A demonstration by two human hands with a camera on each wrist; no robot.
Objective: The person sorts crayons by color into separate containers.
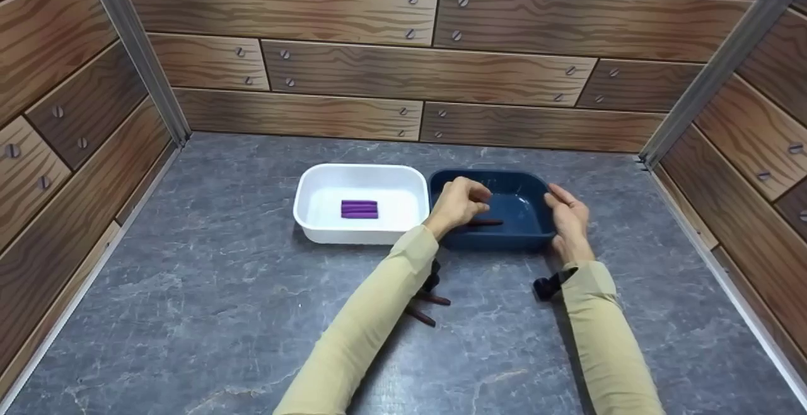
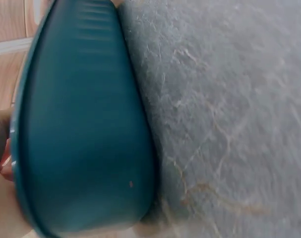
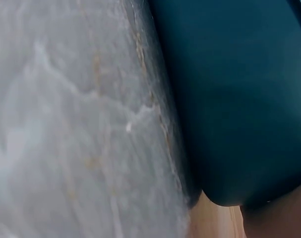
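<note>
My left hand is over the left part of a dark blue bin, its fingers loosely bent with nothing visible between them. Just below these fingers a thin dark brown stick lies in the bin. My right hand rests against the bin's right end, fingers extended along the rim. The left wrist view shows the bin's outer wall, with part of the left hand at the edge. In the right wrist view, part of the right hand touches the bin's end.
A white bin stands directly left of the blue one, with several purple sticks side by side inside. Two more brown sticks lie on the grey marbled table, partly behind the left forearm. Wood-patterned walls enclose the table.
</note>
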